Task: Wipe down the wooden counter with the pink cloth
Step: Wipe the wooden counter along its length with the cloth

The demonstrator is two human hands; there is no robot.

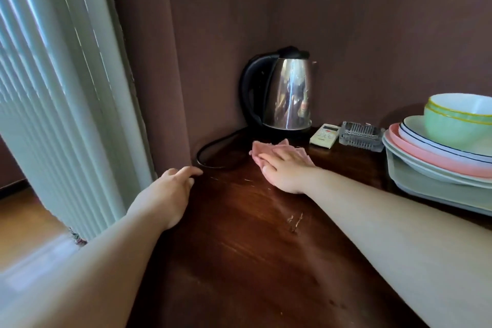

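While pressing flat on the pink cloth (269,150), right hand (286,169) spread open, fingers (277,156) extended, nothing gripped; cloth pinned under fingertips on the wooden counter (239,234), just short of the kettle (285,93) base. Left hand (170,189) loosely curled over the counter's edge, holding nothing, cord (213,146) just beyond its fingertips. Best kept: even palm pressure, long overlapping strokes, clear of cord and remote (325,134). Cloth small, crumpled, pale pink, bunched ahead of fingers. Specks near the wrist likely unwiped.
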